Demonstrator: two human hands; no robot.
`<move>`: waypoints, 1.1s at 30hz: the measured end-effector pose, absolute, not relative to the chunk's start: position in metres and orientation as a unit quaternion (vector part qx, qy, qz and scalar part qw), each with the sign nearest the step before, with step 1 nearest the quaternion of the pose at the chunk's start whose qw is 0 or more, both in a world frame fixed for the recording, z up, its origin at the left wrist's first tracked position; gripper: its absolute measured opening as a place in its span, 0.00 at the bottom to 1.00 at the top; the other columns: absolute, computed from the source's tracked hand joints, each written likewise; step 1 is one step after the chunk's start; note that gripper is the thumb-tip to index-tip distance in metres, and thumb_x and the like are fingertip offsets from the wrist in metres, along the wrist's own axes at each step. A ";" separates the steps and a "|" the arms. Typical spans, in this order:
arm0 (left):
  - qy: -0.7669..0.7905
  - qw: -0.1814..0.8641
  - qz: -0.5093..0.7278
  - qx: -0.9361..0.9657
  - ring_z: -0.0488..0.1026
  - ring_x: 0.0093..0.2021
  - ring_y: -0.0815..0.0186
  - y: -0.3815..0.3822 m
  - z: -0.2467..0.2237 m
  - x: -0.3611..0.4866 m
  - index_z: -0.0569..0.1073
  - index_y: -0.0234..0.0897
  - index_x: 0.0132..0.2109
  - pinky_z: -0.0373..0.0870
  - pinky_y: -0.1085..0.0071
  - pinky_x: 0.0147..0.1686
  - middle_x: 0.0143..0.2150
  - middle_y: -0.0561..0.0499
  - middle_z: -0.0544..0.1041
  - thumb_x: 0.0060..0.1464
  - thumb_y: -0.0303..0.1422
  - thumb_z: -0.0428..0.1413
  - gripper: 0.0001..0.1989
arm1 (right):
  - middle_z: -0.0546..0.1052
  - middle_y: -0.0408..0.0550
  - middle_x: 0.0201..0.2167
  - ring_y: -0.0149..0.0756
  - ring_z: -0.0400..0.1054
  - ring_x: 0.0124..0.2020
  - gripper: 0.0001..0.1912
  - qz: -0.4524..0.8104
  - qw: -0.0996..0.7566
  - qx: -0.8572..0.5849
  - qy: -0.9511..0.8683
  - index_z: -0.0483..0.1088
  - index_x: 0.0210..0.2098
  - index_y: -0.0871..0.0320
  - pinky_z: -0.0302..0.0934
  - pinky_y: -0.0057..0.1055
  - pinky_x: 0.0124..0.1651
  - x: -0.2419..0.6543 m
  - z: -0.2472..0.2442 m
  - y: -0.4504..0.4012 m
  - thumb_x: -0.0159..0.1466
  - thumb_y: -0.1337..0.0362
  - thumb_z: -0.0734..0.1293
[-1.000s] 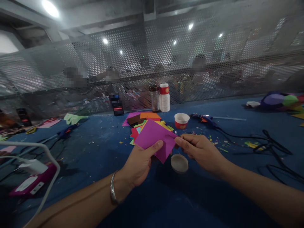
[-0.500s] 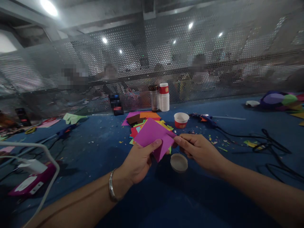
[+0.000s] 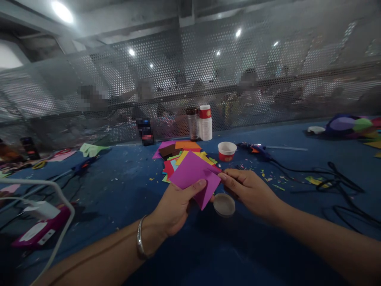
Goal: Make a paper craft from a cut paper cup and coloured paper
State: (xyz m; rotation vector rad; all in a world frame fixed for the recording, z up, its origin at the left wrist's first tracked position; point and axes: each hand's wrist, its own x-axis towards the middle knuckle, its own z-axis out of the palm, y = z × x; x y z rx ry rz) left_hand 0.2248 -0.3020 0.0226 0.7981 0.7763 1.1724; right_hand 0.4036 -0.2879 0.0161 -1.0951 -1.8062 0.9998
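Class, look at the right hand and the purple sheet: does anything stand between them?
Nothing visible does: the right hand has its fingertips at the right edge of the purple sheet. The red-and-white cup sits beyond, the grey round dish nearer the wearer.

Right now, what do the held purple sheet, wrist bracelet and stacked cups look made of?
Purple sheet: likely matte paper, thin, without glare.
Bracelet: polished silvery metal, by its bright highlights.
Stacked cups: probably smooth paper, by nested rims and red band; plastic possible.
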 end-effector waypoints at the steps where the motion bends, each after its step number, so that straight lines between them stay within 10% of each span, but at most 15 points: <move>1: 0.349 0.692 0.522 0.357 0.76 0.26 0.68 -0.302 0.023 0.225 0.78 0.34 0.46 0.77 0.74 0.27 0.33 0.49 0.81 0.46 0.26 0.68 0.18 | 0.57 0.37 0.19 0.27 0.48 0.20 0.23 0.394 0.394 -0.431 -0.710 0.62 0.23 0.56 0.44 0.27 0.22 0.404 0.016 -0.288 0.66 0.46 0.60; 33: 0.377 0.705 0.483 0.357 0.77 0.33 0.66 -0.291 0.023 0.211 0.79 0.33 0.41 0.73 0.73 0.33 0.37 0.47 0.82 0.46 0.34 0.67 0.14 | 0.56 0.37 0.19 0.27 0.46 0.20 0.23 0.375 0.403 -0.452 -0.702 0.62 0.23 0.56 0.43 0.26 0.20 0.404 0.013 -0.285 0.66 0.46 0.60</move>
